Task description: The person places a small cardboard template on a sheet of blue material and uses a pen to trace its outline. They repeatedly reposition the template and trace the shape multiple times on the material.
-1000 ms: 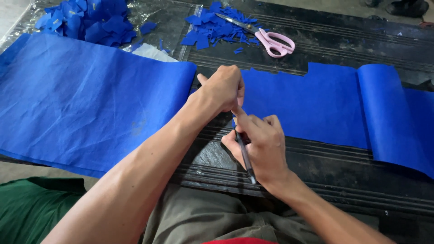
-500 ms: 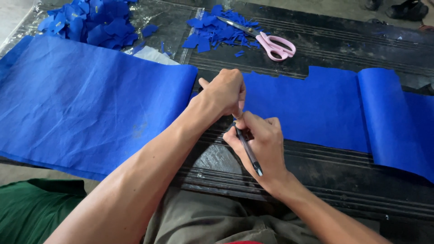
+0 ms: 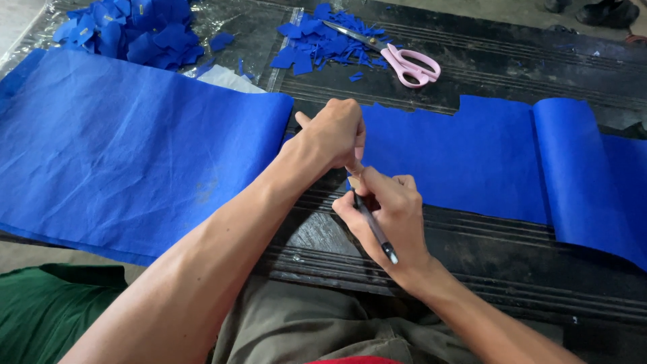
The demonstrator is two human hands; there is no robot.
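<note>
Near the frame's centre the right hand (image 3: 387, 212) has slid its pinched pen (image 3: 373, 226) slightly nearer since a second ago, left hand (image 3: 333, 135) still fisted pressing the blue cloth (image 3: 458, 158) on the desk (image 3: 512, 259), pink scissors (image 3: 404, 59) beyond

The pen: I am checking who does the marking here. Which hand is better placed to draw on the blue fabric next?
Probably the right hand: it already grips the pen, tip down by the blue fabric edge. The left hand is fisted, pressing on that fabric, so it suits holding it flat.
</note>
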